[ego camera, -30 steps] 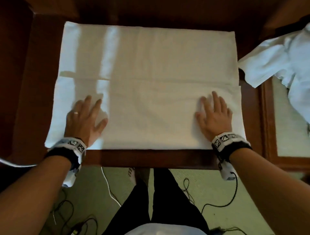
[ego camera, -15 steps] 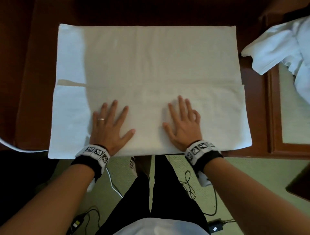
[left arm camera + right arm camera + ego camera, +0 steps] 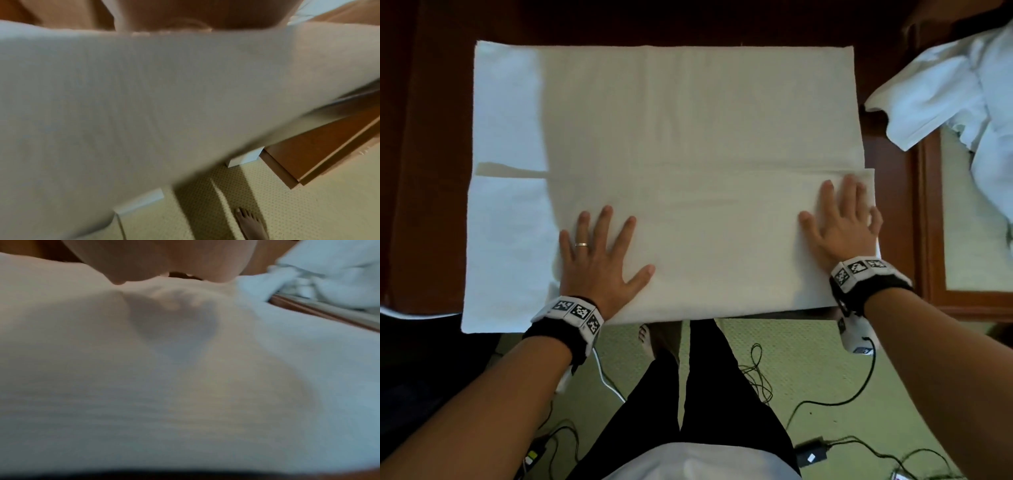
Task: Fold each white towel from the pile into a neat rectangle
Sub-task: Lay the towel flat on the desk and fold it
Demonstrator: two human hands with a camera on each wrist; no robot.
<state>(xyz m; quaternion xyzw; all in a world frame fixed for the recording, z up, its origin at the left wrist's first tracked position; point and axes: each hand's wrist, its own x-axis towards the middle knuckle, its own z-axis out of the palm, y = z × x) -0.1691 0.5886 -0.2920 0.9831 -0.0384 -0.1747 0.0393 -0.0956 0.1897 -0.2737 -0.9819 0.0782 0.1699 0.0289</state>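
Note:
A white towel (image 3: 688,137) lies spread on the dark wooden table (image 3: 431,171), its near part folded up over the middle. My left hand (image 3: 599,253) rests flat on the folded layer left of centre, fingers spread. At the fold's right end my right hand (image 3: 842,222) presses flat beside the towel's right edge. Both wrist views are filled with blurred towel (image 3: 144,105) (image 3: 185,386) under each palm. A pile of crumpled white towels (image 3: 962,102) lies at the far right.
The towel pile sits on a glass-topped side table with a wooden frame (image 3: 928,222) right of the main table. Below the near table edge are green carpet (image 3: 808,359), black cables, a power adapter (image 3: 810,454), and my legs and bare foot (image 3: 647,339).
My right hand has slid from the towel's middle out to its right end, smoothing the fold. My left hand moved slightly; earlier both had come inward from the ends.

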